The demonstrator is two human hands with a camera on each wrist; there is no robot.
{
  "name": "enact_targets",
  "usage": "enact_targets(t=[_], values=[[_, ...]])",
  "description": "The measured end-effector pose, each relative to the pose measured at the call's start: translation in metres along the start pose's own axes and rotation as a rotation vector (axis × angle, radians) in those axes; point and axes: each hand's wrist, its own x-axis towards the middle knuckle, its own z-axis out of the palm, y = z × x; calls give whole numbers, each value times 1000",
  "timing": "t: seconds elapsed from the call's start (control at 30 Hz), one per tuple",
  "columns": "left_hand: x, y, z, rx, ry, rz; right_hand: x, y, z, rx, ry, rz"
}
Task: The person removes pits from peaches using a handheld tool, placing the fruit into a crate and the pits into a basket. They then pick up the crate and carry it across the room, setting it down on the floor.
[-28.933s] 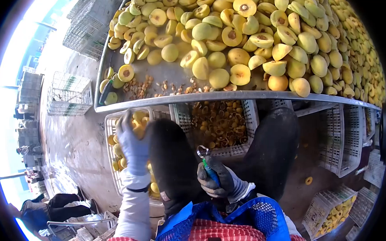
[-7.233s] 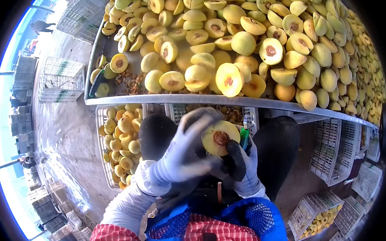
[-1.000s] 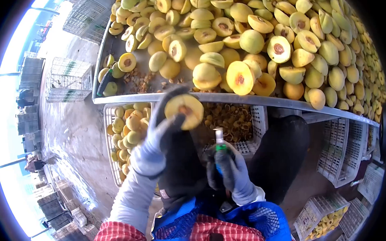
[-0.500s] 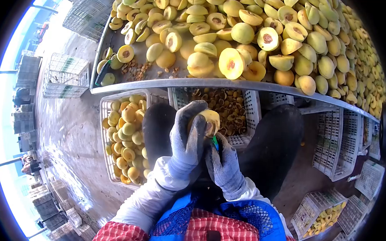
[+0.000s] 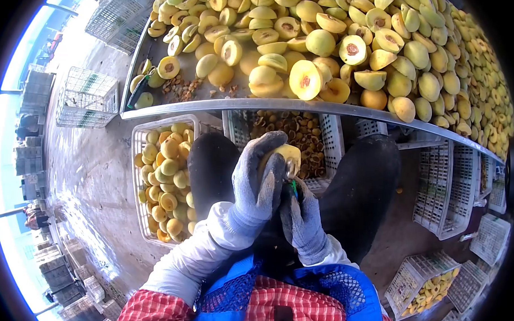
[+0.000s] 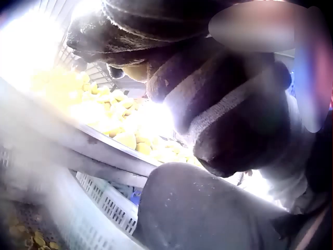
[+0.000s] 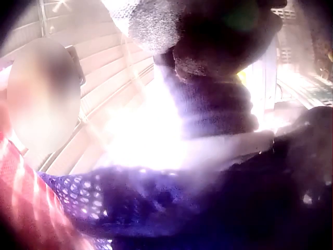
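Observation:
Over the lap, in the head view, my gloved left hand [image 5: 251, 186] grips a yellow peach half [image 5: 291, 156] with fingers wrapped around it. Close against it, my gloved right hand [image 5: 307, 221] holds a coring tool by its green and blue handle [image 5: 294, 188]. The tool's metal loop, plain in an earlier frame, is now hidden at the peach's cut side. In the left wrist view, dark, backlit glove fingers [image 6: 208, 104] are curled. Glare washes out much of the right wrist view, where the right glove [image 7: 213, 62] shows in shadow.
A metal-edged table [image 5: 225, 104] heaped with peach halves [image 5: 305, 80] spans the front. Below it sits a crate [image 5: 332, 146] of pits and scraps between the knees. Another crate [image 5: 142, 210] of peach halves stands left. More crates [image 5: 445, 190] stand right.
A second ago my left hand held the peach half up near the table edge, apart from the right. Both hands came together over the lap, and the half has since turned, its cut side rightward.

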Motion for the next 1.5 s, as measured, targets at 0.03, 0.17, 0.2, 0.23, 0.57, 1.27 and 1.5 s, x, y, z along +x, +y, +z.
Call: enact_targets(t=[0.03,0.17,0.2,0.23,0.57,1.27,1.5], values=[[-1,1,0,-10,0,-51,-1,-1,-2,62,-28,76],[-1,-2,0,-35,-64,-134,-4,-6,-15,242,-135,398],[-1,-2,-1,-148,-86,-219,-5,-5,-20,237,-188,451],[0,-3,-1,-261,-107,-304,-6,-5,-23,231,-241,504],[-7,-19,1,-35,-89,-275,-13,11,-2,40,-30,175],[4,-27,-9,-151,-356,-307,-19,1,-11,1403,-368,1079],[-31,-50,-2,-885,210,-893,-8,0,-4,2079,-603,824]])
